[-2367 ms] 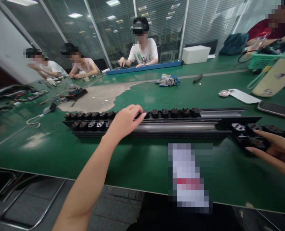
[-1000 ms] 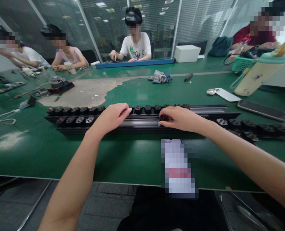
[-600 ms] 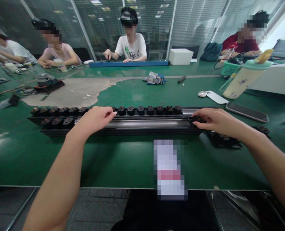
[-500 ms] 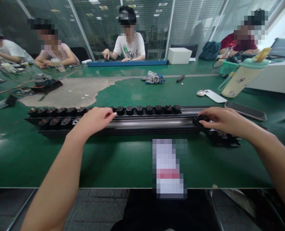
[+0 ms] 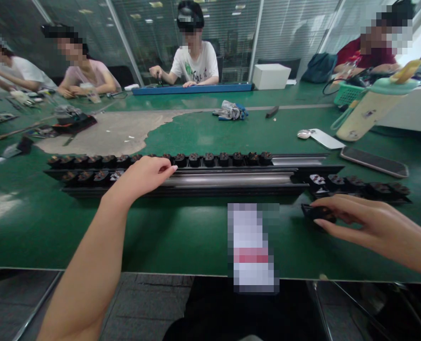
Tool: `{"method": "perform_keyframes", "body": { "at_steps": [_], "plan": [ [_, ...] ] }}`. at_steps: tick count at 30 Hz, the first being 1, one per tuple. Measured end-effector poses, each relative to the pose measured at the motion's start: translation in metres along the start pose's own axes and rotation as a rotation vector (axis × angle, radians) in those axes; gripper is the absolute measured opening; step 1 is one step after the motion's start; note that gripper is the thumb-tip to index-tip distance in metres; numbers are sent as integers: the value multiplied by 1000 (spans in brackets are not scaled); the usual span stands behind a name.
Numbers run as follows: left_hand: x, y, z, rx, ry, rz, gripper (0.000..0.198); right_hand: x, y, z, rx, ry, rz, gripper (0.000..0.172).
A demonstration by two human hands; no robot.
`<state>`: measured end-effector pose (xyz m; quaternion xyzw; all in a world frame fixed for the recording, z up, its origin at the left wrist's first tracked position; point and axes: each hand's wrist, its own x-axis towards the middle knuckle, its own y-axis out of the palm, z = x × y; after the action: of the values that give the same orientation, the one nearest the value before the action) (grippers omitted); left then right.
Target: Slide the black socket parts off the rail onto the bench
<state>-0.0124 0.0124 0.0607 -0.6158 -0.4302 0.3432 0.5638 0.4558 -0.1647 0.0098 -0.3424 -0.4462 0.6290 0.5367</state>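
A black module is pinched between the thumb and fingers of the right hand, just in front of a row of similar modules on the tabletop. The near rail is covered partway by the left hand, its fingers curled; whether anything is gripped there cannot be told. The far rail is lined with more modules.
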Motion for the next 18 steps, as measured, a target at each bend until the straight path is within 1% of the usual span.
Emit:
{"method": "perform_keyframes", "body": {
  "at_steps": [1,4,6,8,11,13,14,16,18],
  "plan": [
    [0,0,-1,-1,-1,1,43,-1,8,3,15,-3,20,52],
    [0,-1,-3,-24,14,4,43,-2,27,3,-15,57,-6,54],
    [-4,-6,-2,-41,27,5,44,-4,33,-2,-56,98,-53,54],
    [-11,-17,3,-29,-6,-33,45,-6,36,-9,-98,104,-100,53],
    [-26,-37,13,15,-141,-176,46,-9,37,-23,-162,104,-161,54],
    [-36,-48,22,43,-240,-252,46,-11,37,-34,-183,141,-152,56],
    [-40,-51,27,66,-289,-267,46,-12,37,-40,-174,162,-134,57],
    [-45,-53,40,129,-387,-248,42,-13,38,-49,-127,185,-101,59],
    [-46,-50,55,173,-445,-164,34,-12,39,-56,-98,193,-108,60]
  ]
}}
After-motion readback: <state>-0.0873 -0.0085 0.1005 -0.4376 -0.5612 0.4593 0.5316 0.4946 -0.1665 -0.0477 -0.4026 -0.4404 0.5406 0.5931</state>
